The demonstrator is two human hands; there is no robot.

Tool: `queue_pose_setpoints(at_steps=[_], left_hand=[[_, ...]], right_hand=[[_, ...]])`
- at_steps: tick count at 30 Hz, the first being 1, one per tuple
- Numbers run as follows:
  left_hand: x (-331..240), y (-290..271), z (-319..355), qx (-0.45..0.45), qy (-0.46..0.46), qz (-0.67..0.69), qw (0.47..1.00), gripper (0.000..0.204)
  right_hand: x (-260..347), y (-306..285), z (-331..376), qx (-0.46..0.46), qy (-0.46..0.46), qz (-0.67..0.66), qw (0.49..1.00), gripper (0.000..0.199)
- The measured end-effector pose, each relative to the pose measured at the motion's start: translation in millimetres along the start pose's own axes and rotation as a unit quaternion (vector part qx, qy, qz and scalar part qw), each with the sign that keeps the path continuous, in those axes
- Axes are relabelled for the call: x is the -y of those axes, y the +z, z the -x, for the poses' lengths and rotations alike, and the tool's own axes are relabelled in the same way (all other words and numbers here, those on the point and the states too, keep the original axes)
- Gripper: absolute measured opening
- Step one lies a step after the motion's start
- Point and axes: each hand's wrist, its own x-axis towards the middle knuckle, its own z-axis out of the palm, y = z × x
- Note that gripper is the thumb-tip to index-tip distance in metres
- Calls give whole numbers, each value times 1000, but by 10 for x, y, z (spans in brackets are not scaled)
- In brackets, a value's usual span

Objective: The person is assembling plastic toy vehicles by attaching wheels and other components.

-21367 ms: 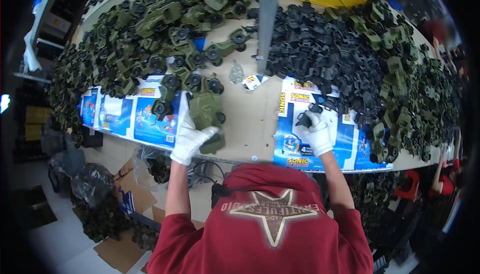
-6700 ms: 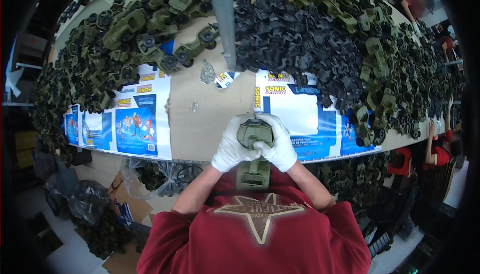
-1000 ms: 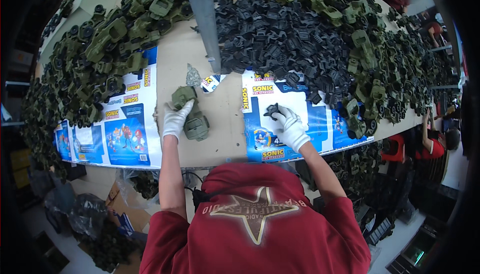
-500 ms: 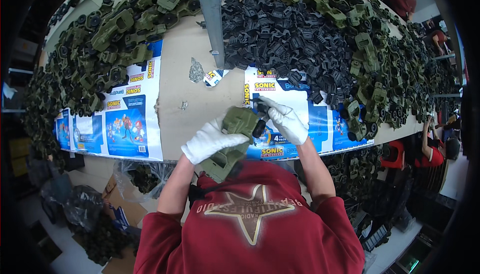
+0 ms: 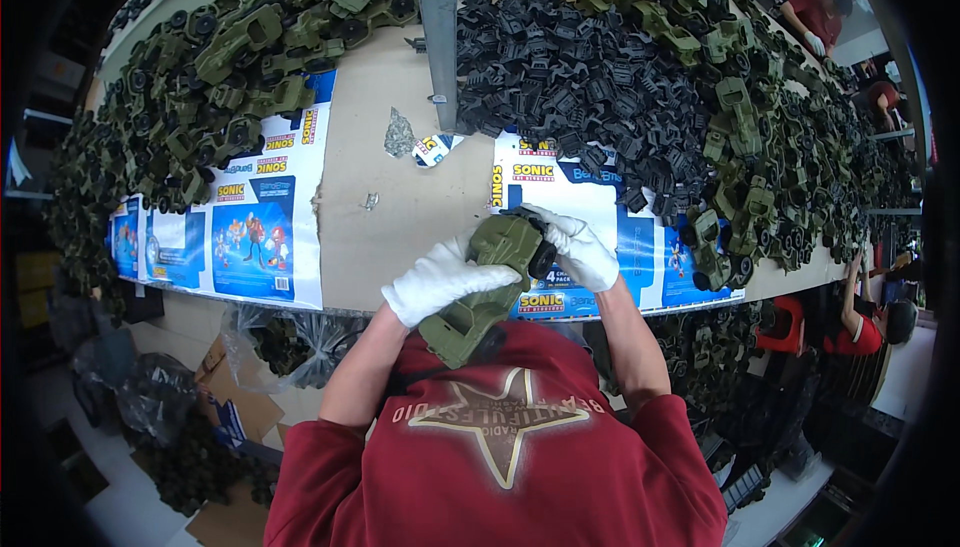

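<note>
Gloved in white, my left hand (image 5: pixel 435 282) is closed round an olive-green toy jeep (image 5: pixel 462 322), held tilted in front of my chest above the table's near edge. A black wheel (image 5: pixel 541 260) shows on the side toward my right. My right hand (image 5: pixel 580 247), also in a white glove, has its fingers pinched at the jeep's far end. A small black plastic part (image 5: pixel 524 213) sits at those fingertips, against the green body; the fingers partly hide it.
Black plastic parts (image 5: pixel 580 77) form a large heap beyond my hands, beside a grey metal post (image 5: pixel 436 37). Green toy jeeps pile up at left (image 5: pixel 230 67) and right (image 5: pixel 735 107). Printed blue-and-white card sheets (image 5: pixel 265 232) cover parts of the table. Other people (image 5: pixel 815 17) are at the right.
My right hand has brought the small black part from just off the jeep to its far end. The jeep has shifted slightly right and now touches the right hand's fingers.
</note>
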Motion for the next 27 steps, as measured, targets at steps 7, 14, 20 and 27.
queue_pose_setpoints(at_steps=[7, 14, 20, 27], left_hand=[[57, 240, 26, -25, -30, 9, 999, 76], [258, 882, 38, -242, 48, 119, 962, 103], [534, 861, 83, -108, 30, 305, 946, 96], [748, 686, 170, -174, 153, 11, 973, 75]], right_hand=[[60, -161, 28, 24, -15, 45, 999, 61], [42, 265, 142, -133, -64, 161, 976, 54], [-161, 304, 228, -120, -136, 245, 952, 45], [-322, 620, 293, -164, -213, 418, 868, 61]])
